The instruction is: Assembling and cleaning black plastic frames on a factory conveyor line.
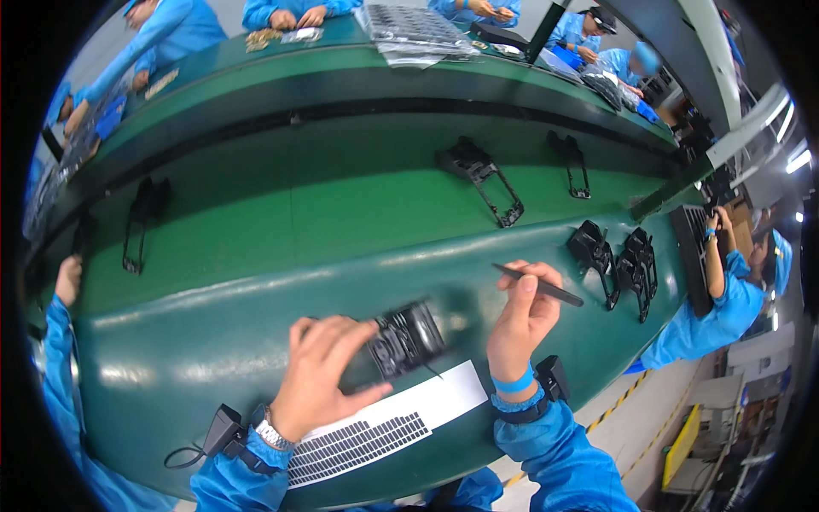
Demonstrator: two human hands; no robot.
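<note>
My left hand [326,369] lies spread at the left edge of a black device housing [408,340], its fingertips touching or nearly touching it. The housing is slightly blurred and has ribbed, moulded parts. My right hand [526,320] is closed round a slim black tool with tapered ends, which looks like tweezers [554,291]; it is raised to the right of the housing. Below the hands is a white sheet of small black labels [363,444], partly covered by my left hand and wrist.
Two black device frames [636,269] lie on the green table to the right. More such frames [486,175] rest on the green belt ahead. Co-workers in blue [721,299] sit at the right, left and far side. Stacked clear trays [418,34] stand across the belt.
</note>
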